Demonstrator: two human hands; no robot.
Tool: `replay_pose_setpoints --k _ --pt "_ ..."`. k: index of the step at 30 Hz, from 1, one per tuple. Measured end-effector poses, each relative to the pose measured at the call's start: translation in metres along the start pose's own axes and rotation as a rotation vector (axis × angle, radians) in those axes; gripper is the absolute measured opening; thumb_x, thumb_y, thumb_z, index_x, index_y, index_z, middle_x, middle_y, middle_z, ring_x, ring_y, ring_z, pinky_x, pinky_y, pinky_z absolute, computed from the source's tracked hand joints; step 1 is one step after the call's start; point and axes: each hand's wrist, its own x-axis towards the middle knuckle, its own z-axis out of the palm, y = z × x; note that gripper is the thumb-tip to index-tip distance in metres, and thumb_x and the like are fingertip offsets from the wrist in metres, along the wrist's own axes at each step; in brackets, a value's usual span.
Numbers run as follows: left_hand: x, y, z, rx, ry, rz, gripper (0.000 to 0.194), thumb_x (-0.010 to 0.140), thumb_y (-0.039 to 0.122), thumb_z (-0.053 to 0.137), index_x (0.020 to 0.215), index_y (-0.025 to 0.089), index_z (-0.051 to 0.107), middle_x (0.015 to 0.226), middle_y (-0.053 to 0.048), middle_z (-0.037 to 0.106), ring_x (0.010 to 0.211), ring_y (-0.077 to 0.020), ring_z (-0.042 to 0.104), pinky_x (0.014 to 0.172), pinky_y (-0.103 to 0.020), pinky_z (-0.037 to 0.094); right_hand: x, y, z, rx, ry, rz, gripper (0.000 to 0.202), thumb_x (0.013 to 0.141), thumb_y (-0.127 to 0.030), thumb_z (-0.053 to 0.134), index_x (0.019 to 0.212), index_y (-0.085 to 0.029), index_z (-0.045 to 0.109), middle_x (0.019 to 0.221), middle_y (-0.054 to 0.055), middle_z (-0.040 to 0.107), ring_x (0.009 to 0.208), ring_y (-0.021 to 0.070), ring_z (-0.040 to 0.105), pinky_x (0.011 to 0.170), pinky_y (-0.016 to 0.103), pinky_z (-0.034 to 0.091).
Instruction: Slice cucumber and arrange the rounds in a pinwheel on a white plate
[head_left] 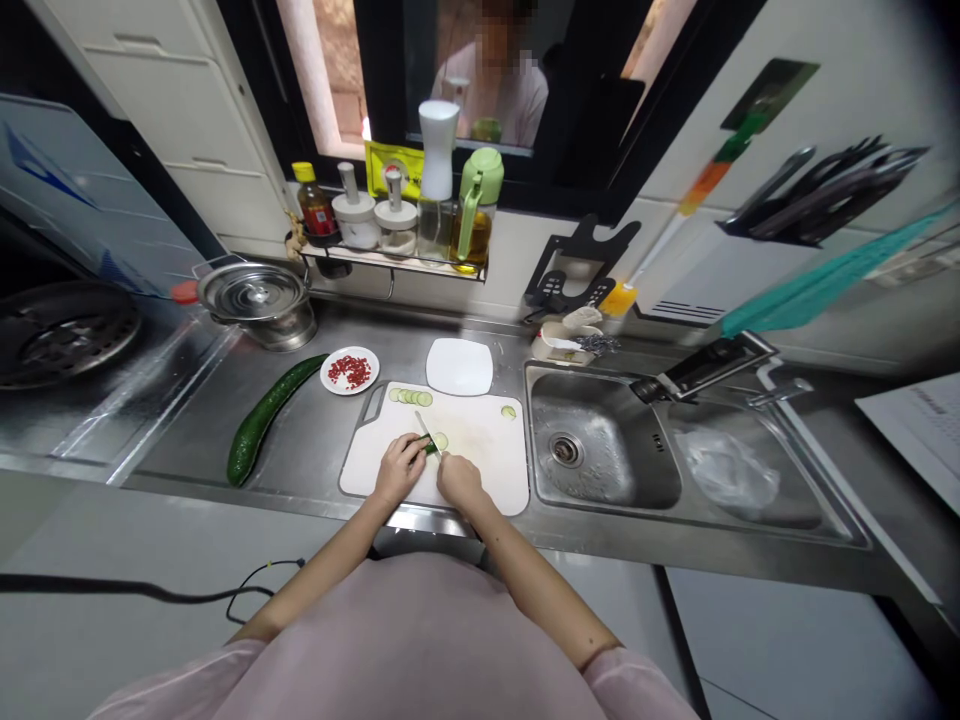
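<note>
Left hand [401, 467] curls fingers down on a green cucumber stub [433, 447]; right hand [458, 480] grips a knife [424, 428], blade angled over pale slices [411, 397].

Our left hand [400, 468] covers most of the small cucumber piece [433, 447]. Our right hand [458, 480] hides the knife [424, 429] handle. The bottle labels are too small to read.

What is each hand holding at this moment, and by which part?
The left hand pins a cucumber piece on the cutting board. The right hand seems to grip a knife by its hidden handle.
</note>
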Motion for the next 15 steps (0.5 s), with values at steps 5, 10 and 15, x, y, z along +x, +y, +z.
replay_pose_setpoints --k 5,10,15 --pt "-0.001 0.000 0.002 0.008 -0.004 -0.017 0.027 0.090 0.024 0.048 0.112 0.024 0.065 0.107 -0.007 0.062 0.101 -0.0185 0.059 0.091 -0.036 0.050 -0.013 0.010 0.003 -0.017 -0.020 -0.003 0.032 0.091 -0.012 0.037 0.113 -0.011 0.059 0.104 0.017 0.069 0.101 0.0246 0.065 0.078 0.031 0.046" --pt "-0.001 0.004 0.001 0.014 -0.014 -0.054 0.027 0.089 0.024 0.048 0.111 0.023 0.064 0.108 -0.007 0.063 0.101 -0.0189 0.059 0.092 -0.036 0.049 -0.032 0.019 0.007 -0.031 -0.040 0.018 0.030 0.091 -0.012 0.037 0.112 -0.012 0.059 0.103 0.017 0.069 0.098 0.0249 0.066 0.076 0.032 0.046" --pt "0.000 0.011 -0.002 0.030 -0.020 -0.119 0.031 0.087 0.023 0.050 0.116 0.022 0.060 0.109 -0.007 0.065 0.101 -0.0205 0.060 0.091 -0.037 0.047 -0.052 0.030 0.009 -0.029 -0.061 0.033 0.031 0.092 -0.014 0.036 0.111 -0.012 0.061 0.103 0.017 0.069 0.097 0.0249 0.066 0.076 0.031 0.045"
